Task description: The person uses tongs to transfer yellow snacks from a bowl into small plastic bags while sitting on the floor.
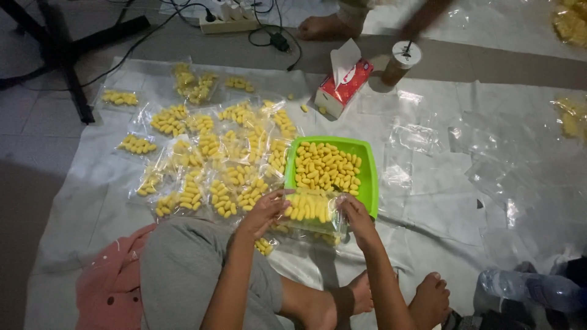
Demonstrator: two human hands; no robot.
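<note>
**Both hands on one clear bag of yellow snack pieces, held over the near edge of the green tray**

Down near the bottom centre, the left hand (264, 211) and the right hand (356, 215) hold a single clear plastic bag (310, 209) between them, each hand closed on one end of it with fingers pinching the plastic. The bag's long axis runs left to right across the view, from one hand to the other. Inside it, the yellow pieces stand side by side, each with its own long axis pointing away from the person, toward the tray. The bag sits right at the near rim of the green tray (369, 183), overlapping that rim.

One green tray is in view, roughly square, with a loose heap of the same yellow pieces (325, 166) inside; they are too many and too jumbled to count, and they point every way.

To the left of the tray, filled bags (202, 159) lie spread flat on the pale floor sheet (428, 208). Well over a dozen are there, but they overlap, so no exact count can be given. Empty clear bags (422, 137) lie to the right of the tray, their number unclear.

Beyond the tray stands one red and white tissue box (343, 82) with a tissue sticking up, and just to its right one cup with a lid (400, 61). One white power strip (229, 21) lies at the far edge. Another person's bare foot (324, 27) rests near it.
</note>
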